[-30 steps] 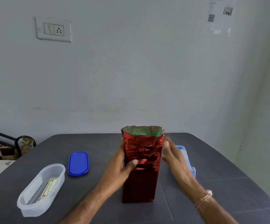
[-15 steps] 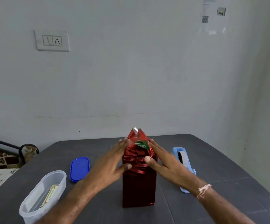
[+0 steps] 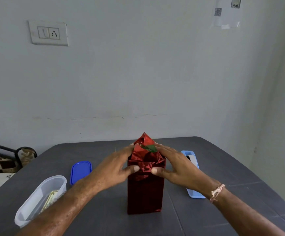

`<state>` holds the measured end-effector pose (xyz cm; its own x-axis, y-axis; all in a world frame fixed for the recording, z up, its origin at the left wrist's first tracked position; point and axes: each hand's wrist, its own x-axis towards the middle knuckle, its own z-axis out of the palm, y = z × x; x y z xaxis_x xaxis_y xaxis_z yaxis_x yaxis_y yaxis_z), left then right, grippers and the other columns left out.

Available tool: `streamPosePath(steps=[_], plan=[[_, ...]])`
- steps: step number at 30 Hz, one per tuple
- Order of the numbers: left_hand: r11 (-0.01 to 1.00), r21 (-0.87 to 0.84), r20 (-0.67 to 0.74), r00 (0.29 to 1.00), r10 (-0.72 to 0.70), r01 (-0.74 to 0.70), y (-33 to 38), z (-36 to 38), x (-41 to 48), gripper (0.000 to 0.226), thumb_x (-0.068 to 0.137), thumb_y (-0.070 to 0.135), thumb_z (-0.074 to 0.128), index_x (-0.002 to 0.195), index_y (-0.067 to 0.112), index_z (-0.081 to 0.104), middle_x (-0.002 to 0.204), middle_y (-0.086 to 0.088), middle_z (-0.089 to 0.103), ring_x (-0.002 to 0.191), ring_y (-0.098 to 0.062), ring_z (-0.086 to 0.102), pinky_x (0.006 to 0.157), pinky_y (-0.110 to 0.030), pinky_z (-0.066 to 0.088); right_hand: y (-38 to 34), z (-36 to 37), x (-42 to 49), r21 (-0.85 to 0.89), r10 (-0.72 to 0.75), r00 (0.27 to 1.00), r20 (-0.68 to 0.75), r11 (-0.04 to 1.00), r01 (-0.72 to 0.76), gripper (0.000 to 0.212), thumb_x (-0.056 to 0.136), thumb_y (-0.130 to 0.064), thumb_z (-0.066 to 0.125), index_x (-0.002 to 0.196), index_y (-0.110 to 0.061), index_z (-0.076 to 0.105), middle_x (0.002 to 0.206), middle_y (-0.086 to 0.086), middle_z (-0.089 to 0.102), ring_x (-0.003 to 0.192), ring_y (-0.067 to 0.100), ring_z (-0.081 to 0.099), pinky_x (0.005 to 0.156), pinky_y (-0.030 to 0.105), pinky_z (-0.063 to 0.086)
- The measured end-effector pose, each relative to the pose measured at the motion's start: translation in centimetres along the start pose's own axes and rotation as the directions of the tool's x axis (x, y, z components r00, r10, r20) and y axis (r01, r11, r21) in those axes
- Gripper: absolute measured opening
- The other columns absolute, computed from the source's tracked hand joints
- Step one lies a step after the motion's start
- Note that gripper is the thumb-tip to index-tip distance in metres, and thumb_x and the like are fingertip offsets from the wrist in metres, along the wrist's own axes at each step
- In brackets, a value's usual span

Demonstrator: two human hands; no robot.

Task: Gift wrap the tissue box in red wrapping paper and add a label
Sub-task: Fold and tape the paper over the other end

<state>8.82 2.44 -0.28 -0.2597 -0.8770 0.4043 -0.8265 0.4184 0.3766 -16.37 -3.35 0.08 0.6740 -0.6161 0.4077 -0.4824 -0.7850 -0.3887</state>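
Two hands work the open top of the parcel, which stands upright on its short end near the middle of the dark table (image 3: 189, 218), between a blue lid (image 3: 80, 171) on the left and a light-blue tape dispenser (image 3: 192, 160) on the right. The left hand (image 3: 114, 169) and right hand (image 3: 177, 166) lie flat against opposite sides of the top. Their fingers (image 3: 162, 149) are stretched out nearly straight, pressing the side flaps inward, while both thumbs push on the crumpled front fold; neither hand curls round anything. The red wrapping paper (image 3: 145, 157) looks like thin metallic foil: glossy, probably slippery under dry skin, quick to crease and slow to hold a fold, so the flaps will likely spring back if let go before tape goes on. It rises to a peak at the back, and a green patch (image 3: 150, 148) of the tissue box (image 3: 145, 193) shows through the gap. The box itself is presumably light card, stiff along its edges but easily dented on its faces, and standing tall like this it could tip under a sideways shove. Holding is best done at the top corners, where the card edges back the paper, with even pressure from both sides. A clear tub (image 3: 41, 196) sits at the near left.
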Motion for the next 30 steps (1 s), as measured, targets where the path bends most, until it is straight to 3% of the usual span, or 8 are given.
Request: streamPosePath(steps=[3, 8, 12, 16, 20, 23, 26, 30], plan=[[1.0, 0.01, -0.005, 1.0, 0.015, -0.015, -0.4, 0.2, 0.0, 0.068, 0.098, 0.044, 0.064, 0.158, 0.033, 0.033, 0.161, 0.019, 0.029, 0.148, 0.002, 0.023, 0.12, -0.026, 0.024, 0.2, 0.7, -0.1, -0.076, -0.025, 0.999, -0.042, 0.997, 0.022, 0.082, 0.086, -0.077, 0.057, 0.155, -0.036, 0.037, 0.158, -0.012, 0.044, 0.146, 0.006, 0.039, 0.117, 0.04, 0.04], [0.999, 0.05, 0.002, 1.0, 0.002, -0.002, -0.6, 0.2, -0.1, 0.073, 0.097, 0.045, 0.064, 0.16, 0.029, 0.03, 0.163, 0.015, 0.028, 0.148, 0.004, 0.02, 0.121, -0.024, 0.022, -1.5, 0.3, -0.3, 0.081, -0.061, 0.984, -0.169, 0.994, 0.076, 0.066, 0.088, -0.066, 0.065, 0.144, -0.037, 0.047, 0.132, -0.018, 0.066, 0.12, -0.001, 0.061, 0.1, 0.031, 0.053], [0.997, 0.081, 0.009, 1.0, -0.017, 0.016, -0.4, 0.0, -0.2, 0.076, 0.096, 0.045, 0.065, 0.16, 0.028, 0.028, 0.165, 0.012, 0.028, 0.143, 0.005, 0.02, 0.12, -0.025, 0.022, -2.3, -0.3, 0.2, 0.17, -0.007, 0.976, -0.217, 0.984, 0.045, 0.038, 0.091, -0.053, 0.071, 0.123, -0.036, 0.06, 0.114, -0.016, 0.072, 0.105, 0.007, 0.069, 0.094, 0.037, 0.057], [0.996, 0.092, 0.027, 0.999, -0.018, 0.015, -0.2, -0.2, -0.3, 0.078, 0.096, 0.048, 0.063, 0.161, 0.03, 0.024, 0.159, 0.022, 0.02, 0.144, 0.008, 0.016, 0.121, -0.024, 0.021, -2.7, -0.2, 0.9, 0.259, 0.09, 0.971, -0.224, 0.965, -0.029, 0.019, 0.084, -0.052, 0.073, 0.09, -0.034, 0.069, 0.107, -0.012, 0.074, 0.096, 0.016, 0.071, 0.088, 0.048, 0.057], [0.997, 0.074, 0.069, 0.998, -0.012, 0.007, 0.0, -0.6, -0.5, 0.075, 0.096, 0.052, 0.061, 0.16, 0.036, 0.025, 0.155, 0.029, 0.015, 0.144, 0.013, 0.009, 0.117, -0.013, 0.014, -2.8, -0.9, 0.9, 0.488, 0.138, 0.989, -0.062, 0.868, -0.09, 0.013, 0.087, -0.027, 0.079, 0.083, -0.022, 0.068, 0.105, 0.005, 0.075, 0.103, 0.034, 0.068, 0.098, 0.057, 0.052], [0.997, 0.005, 0.102, 0.992, -0.073, 0.073, 0.7, -1.1, -0.6, 0.073, 0.094, 0.065, 0.04, 0.16, 0.036, 0.026, 0.154, 0.029, 0.017, 0.142, 0.015, 0.006, 0.114, -0.013, 0.008, -2.9, -1.3, 0.5, 0.509, 0.134, 0.991, 0.001, 0.853, -0.116, 0.01, 0.09, -0.016, 0.078, 0.085, -0.017, 0.069, 0.115, 0.002, 0.074, 0.124, 0.021, 0.063, 0.11, 0.049, 0.047], [0.969, -0.177, 0.092, 0.983, -0.159, 0.173, 1.4, -1.2, -0.6, 0.063, 0.098, 0.06, 0.02, 0.155, 0.039, 0.038, 0.147, 0.032, 0.024, 0.138, 0.017, 0.013, 0.111, -0.011, 0.007, -2.6, -0.9, 0.3, 0.447, 0.116, 0.993, 0.009, 0.888, -0.108, 0.009, 0.092, -0.017, 0.076, 0.087, -0.022, 0.071, 0.113, -0.004, 0.075, 0.134, 0.012, 0.055, 0.114, 0.039, 0.044], [0.909, -0.356, 0.047, 0.976, -0.214, 0.216, 1.5, -1.0, -0.3, 0.048, 0.108, 0.049, 0.025, 0.14, 0.036, 0.058, 0.128, 0.038, 0.048, 0.107, 0.038, 0.039, 0.093, 0.007, 0.025, -2.2, -0.8, -0.2, 0.483, 0.083, 0.997, -0.002, 0.873, -0.071, 0.003, 0.096, -0.019, 0.072, 0.095, -0.021, 0.07, 0.121, -0.013, 0.073, 0.14, -0.006, 0.043, 0.12, 0.038, 0.034]])
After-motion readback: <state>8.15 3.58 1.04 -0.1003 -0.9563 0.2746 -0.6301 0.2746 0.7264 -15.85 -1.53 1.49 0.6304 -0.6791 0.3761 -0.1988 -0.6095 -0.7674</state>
